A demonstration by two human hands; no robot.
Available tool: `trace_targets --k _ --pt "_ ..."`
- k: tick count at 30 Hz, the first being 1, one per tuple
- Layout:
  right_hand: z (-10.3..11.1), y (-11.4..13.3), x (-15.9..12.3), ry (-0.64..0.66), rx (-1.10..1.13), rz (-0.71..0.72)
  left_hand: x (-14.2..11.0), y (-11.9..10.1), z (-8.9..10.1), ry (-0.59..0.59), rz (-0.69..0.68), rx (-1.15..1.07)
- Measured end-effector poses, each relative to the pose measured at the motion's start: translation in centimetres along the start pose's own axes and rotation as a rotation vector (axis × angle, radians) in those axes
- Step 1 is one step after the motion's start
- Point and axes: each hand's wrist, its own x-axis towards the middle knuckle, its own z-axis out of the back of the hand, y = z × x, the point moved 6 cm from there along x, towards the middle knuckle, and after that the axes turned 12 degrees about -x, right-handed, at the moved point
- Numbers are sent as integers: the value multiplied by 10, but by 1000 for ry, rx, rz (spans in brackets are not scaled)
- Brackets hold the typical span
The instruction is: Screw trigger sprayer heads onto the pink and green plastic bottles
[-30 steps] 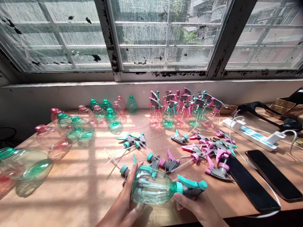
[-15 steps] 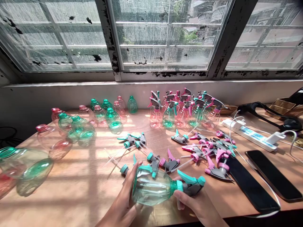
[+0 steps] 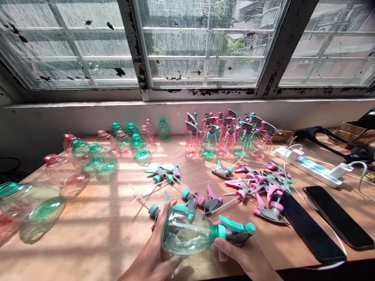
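A clear green spray bottle (image 3: pixel 187 232) lies on its side in the air above the table's front edge, its neck pointing right. My left hand (image 3: pixel 156 249) is wrapped round its base end. At the neck, my right hand (image 3: pixel 237 249) grips the turquoise collar (image 3: pixel 222 231) of the grey and turquoise spray head (image 3: pixel 238 230), which sits on the bottle. Just beyond the bottle lie loose spray heads: a turquoise one (image 3: pixel 154 210) by my left fingers and a pink one (image 3: pixel 210 201) behind the bottle.
Open green and pink bottles (image 3: pixel 102 158) stand at the left. Bottles with spray heads (image 3: pixel 225 140) are grouped at the back. Pink spray heads (image 3: pixel 271 210) are piled on the right, beside two phones (image 3: pixel 340 216), a power strip (image 3: pixel 310 168) and white cables.
The bottle has turned slightly about its long axis and shifted a few pixels in my hands. Both hands keep their hold, and everything on the table stays as it was.
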Motion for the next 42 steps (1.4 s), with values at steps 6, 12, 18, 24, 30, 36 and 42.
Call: trace_targets --k 6,12,18,24,30,36,42 --pt "-2 2 -1 -16 47 -19 -1 10 2 -12 51 -24" --pt "-1 1 -1 -20 30 -23 1 15 3 14 17 -9" --pt "1 -2 0 -20 21 -4 -1 3 1 -39 16 28" --pt "-1 3 -1 7 35 12 -2 12 2 20 57 -42" --pt "-1 6 -1 2 69 29 0 4 1 33 27 -16" --pt "4 4 0 16 12 -2 -1 -12 -1 56 -7 47" --pt "2 14 1 72 -60 82 2 -5 -1 48 10 -26"
